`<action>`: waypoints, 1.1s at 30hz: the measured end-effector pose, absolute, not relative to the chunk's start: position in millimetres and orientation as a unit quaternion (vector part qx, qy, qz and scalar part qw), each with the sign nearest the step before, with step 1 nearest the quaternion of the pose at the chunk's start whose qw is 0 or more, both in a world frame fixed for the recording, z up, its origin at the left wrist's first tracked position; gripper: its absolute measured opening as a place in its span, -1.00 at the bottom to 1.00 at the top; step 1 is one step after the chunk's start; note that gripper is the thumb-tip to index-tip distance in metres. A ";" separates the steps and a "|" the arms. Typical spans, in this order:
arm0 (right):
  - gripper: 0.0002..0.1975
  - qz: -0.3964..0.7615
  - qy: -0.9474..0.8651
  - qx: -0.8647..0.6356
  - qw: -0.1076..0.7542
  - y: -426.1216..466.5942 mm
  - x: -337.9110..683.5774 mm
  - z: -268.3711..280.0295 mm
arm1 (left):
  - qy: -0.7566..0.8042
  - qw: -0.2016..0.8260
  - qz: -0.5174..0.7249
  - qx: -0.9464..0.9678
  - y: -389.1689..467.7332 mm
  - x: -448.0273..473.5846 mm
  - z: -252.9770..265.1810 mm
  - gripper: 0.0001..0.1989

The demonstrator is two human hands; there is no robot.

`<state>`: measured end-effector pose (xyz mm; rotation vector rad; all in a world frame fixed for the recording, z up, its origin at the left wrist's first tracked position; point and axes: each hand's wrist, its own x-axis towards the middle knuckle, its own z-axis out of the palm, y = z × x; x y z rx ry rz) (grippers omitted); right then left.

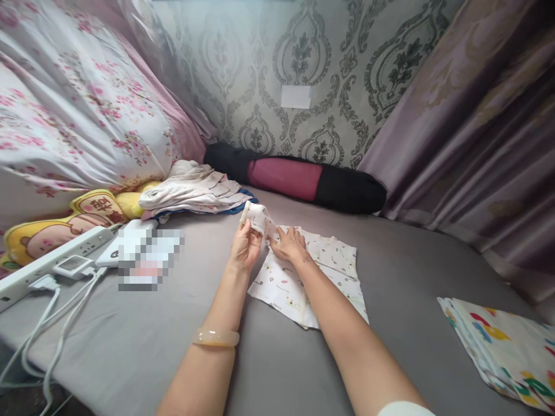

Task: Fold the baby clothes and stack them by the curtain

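Observation:
A small white baby shirt [333, 266] with a scattered print lies spread on the grey bed sheet [195, 277]. My left hand [246, 245] is closed on its left sleeve, lifting the cuff end off the bed with thumb and fingers. At the shoulder of that sleeve, my right hand [288, 244] grips the cloth with bent fingers, which partly hide the seam. A pale bangle [215, 338] circles my left forearm.
A folded cloth with a colourful print [507, 346] lies at right. At left are piled clothes [195, 188], a yellow cushion [65, 225] and a power strip [56, 260] with cables. A black and maroon long bag [286, 179] rests against the wall.

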<state>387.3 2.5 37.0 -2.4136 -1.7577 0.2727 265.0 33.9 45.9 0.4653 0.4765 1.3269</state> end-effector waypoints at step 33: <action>-0.78 0.412 -0.240 -0.640 0.603 -81.2 470.0 24.5 | 0.458 0.327 0.375 0.737 2.7 286.0 3.2 -0.75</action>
